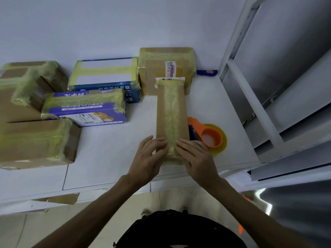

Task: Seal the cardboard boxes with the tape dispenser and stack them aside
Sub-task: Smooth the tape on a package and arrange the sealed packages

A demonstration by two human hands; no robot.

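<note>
**Both hands flat on the taped long box**

A long narrow cardboard box (171, 119) lies lengthwise on the white worktop (107, 158). A strip of yellow-green tape (172, 108) runs along its top seam. The left hand (148, 158) and the right hand (195, 158) press its near end, fingers straight, one on each side of the strip. The orange tape dispenser (212, 135) lies just beside the box's right edge.

To the left sit other taped boxes. A purple carton (84, 110) carries white Chinese print, a cartoon animal and a barcode label, all too blurred to read. Behind it is a blue carton (105, 77). The brown box (166, 68) at the long box's far end bears a white and purple label, also unreadable.
</note>
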